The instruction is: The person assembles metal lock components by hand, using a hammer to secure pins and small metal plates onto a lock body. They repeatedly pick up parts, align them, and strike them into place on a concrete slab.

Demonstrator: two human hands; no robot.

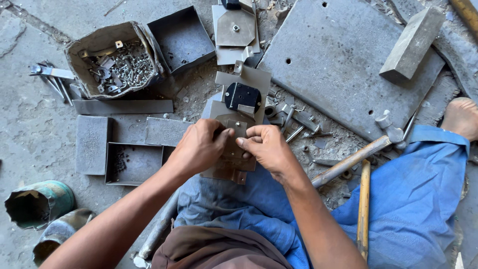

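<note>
Left hand (199,147) and right hand (266,147), seen from above: both are closed in a pinch on the near end of a grey sheet-metal bracket assembly (239,119), which lies on the floor just ahead of the person's lap. The fingertips of the two hands meet almost at one spot, the left thumb and forefinger from one side, the right from the other, over a small folded plate at the assembly's lower part. Neither hand is clearly the nearer; both are in contact.

The assembly's long axis runs straight away from the hands, tilted slightly to the right at the far end. A black plate (242,96) sits on it just beyond the fingertips. Further along the same line, well beyond the hands, lies a second grey plate with a central bolt (235,27).

To the left of the left hand, apart from it, stands an open metal tray (133,163); further off on that side, a torn box of screws and small fittings (115,61). To the right of the right hand, near its wrist, lies a wooden-handled hammer (351,160).

What the fingers actually pinch is covered by the hands; whether it is a fastener or the plate edge cannot be told. The assembly's near edge is partly hidden by the palms.
</note>
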